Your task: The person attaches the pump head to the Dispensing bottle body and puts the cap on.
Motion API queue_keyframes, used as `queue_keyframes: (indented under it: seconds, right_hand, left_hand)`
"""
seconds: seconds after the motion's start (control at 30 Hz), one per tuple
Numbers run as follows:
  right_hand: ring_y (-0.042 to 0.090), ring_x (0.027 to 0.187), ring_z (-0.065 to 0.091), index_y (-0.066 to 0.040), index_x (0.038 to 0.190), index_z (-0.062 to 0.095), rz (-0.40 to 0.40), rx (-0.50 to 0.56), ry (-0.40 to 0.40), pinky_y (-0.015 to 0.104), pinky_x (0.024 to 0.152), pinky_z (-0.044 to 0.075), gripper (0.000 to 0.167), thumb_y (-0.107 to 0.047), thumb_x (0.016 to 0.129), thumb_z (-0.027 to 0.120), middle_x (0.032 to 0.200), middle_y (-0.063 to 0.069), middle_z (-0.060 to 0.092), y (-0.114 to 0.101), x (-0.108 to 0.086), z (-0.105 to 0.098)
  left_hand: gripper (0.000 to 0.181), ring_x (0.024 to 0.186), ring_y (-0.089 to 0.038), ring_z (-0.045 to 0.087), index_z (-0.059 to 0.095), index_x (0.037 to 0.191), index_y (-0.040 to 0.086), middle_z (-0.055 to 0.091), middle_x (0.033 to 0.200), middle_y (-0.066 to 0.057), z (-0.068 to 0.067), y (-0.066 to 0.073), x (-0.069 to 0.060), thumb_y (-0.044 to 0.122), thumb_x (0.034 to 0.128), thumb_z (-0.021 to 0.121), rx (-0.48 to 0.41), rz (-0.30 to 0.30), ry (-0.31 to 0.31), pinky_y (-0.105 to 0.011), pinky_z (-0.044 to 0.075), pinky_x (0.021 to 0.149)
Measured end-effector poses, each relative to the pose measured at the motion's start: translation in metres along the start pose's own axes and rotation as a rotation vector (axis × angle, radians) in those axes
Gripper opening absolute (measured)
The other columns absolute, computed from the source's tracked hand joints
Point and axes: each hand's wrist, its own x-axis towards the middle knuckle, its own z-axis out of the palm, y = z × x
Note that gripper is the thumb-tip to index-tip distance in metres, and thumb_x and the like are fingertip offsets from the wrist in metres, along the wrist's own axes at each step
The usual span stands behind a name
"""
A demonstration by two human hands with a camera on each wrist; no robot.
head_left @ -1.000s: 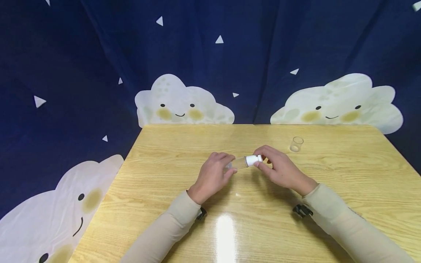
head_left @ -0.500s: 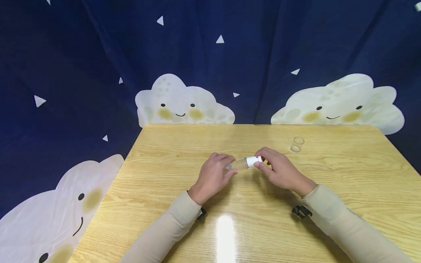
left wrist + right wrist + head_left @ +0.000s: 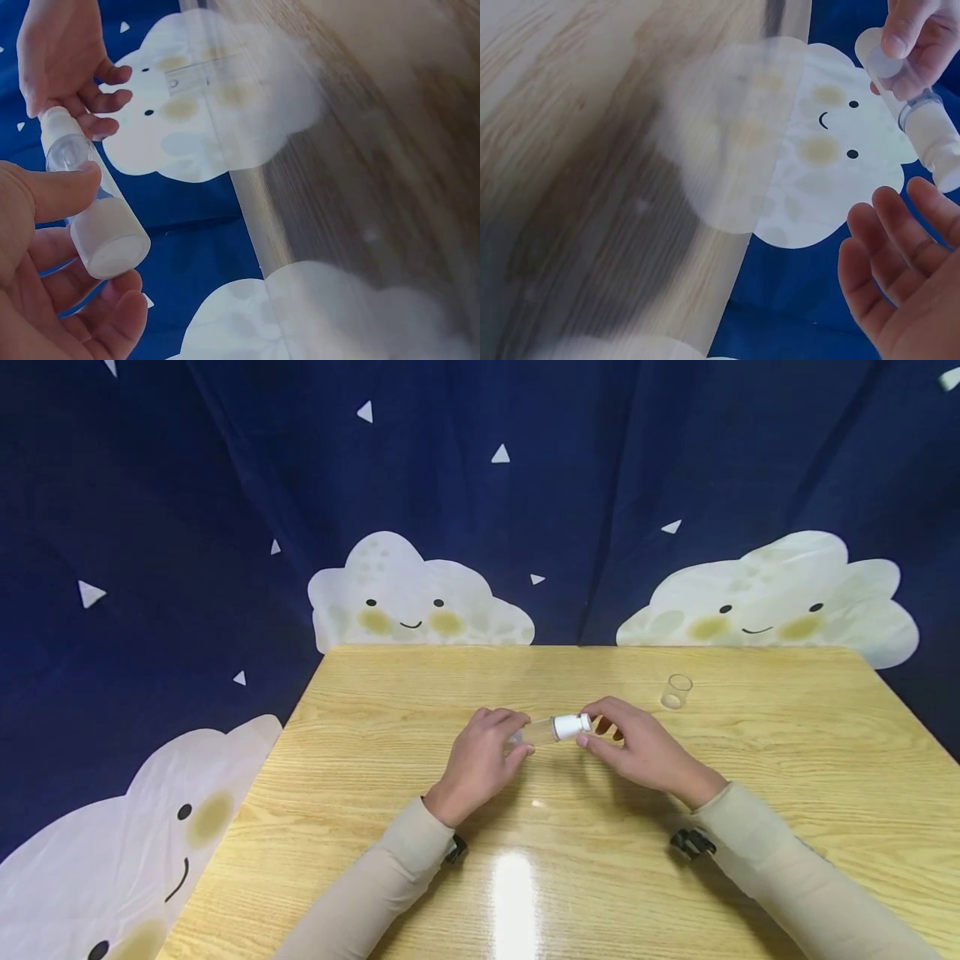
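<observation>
A small clear pump bottle (image 3: 542, 732) with a white top (image 3: 572, 726) is held tilted above the table, its white end pointing right. My left hand (image 3: 480, 763) grips the bottle's base end between thumb and fingers. Close to the white top is my right hand (image 3: 637, 745), thumb and fingers parted on either side of its tip. In the right wrist view, the fingers of the right hand (image 3: 904, 270) are loosely bent and hold nothing; the white pump top (image 3: 934, 139) lies just beyond them. The left wrist view shows the white bottle base (image 3: 112, 244) near the left thumb.
A small clear cylindrical cup (image 3: 677, 692) stands on the wooden table (image 3: 360, 827) toward the back right. Behind the table hangs a dark blue curtain (image 3: 450, 485) with printed clouds and triangles. A bright reflection lies on the table's front middle.
The pump bottle and left hand have shifted slightly left. The right hand's thumb and fingers, which pinched the white top earlier, have spread and let go of it.
</observation>
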Motion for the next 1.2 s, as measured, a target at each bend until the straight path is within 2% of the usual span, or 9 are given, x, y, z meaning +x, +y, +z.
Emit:
queue_keyframes:
  seconds: [0.17,0.5,0.63,0.87,1.2]
  right_hand:
    - [0.016,0.087,0.062,-0.015,0.114,0.065,-0.014,0.007,0.006,0.033,0.07,0.053,0.025,-0.024,0.091,0.07,0.106,0.0,0.068,0.003,0.0,-0.004]
    - [0.018,0.092,0.063,-0.009,0.122,0.063,0.052,-0.002,-0.01,0.036,0.073,0.055,0.029,-0.024,0.097,0.063,0.116,0.009,0.068,0.014,-0.003,-0.018]
    - [0.019,0.092,0.064,-0.009,0.122,0.063,0.079,-0.013,-0.006,0.034,0.073,0.055,0.03,-0.025,0.097,0.063,0.115,0.009,0.068,0.019,-0.003,-0.022]
    - [0.024,0.096,0.064,-0.008,0.124,0.061,0.147,-0.029,0.008,0.041,0.076,0.054,0.036,-0.029,0.095,0.066,0.121,0.012,0.066,0.03,-0.006,-0.035]
    - [0.027,0.096,0.064,-0.005,0.129,0.058,0.198,-0.065,0.063,0.031,0.073,0.053,0.043,-0.026,0.093,0.07,0.122,0.015,0.065,0.049,-0.019,-0.056]
  left_hand:
    - [0.036,0.095,-0.021,0.064,0.071,0.117,0.012,0.073,0.115,-0.003,-0.001,-0.001,-0.001,0.026,0.0851,0.079,-0.001,-0.015,-0.006,-0.031,0.056,0.08]
    - [0.038,0.098,-0.023,0.065,0.07,0.118,0.01,0.073,0.115,-0.005,-0.001,-0.006,-0.003,0.027,0.0852,0.078,0.007,0.002,0.006,-0.032,0.056,0.084]
    - [0.039,0.098,-0.023,0.065,0.07,0.119,0.008,0.073,0.115,-0.006,-0.002,-0.008,-0.003,0.026,0.0851,0.078,-0.011,-0.003,0.003,-0.033,0.056,0.085]
    - [0.038,0.098,-0.023,0.065,0.07,0.119,0.008,0.073,0.115,-0.006,-0.002,-0.009,-0.003,0.026,0.0855,0.078,-0.021,-0.006,0.004,-0.033,0.056,0.084]
    - [0.037,0.099,-0.023,0.065,0.07,0.118,0.009,0.073,0.115,-0.005,0.0,-0.01,-0.005,0.026,0.0856,0.078,-0.016,-0.005,0.013,-0.032,0.056,0.085]
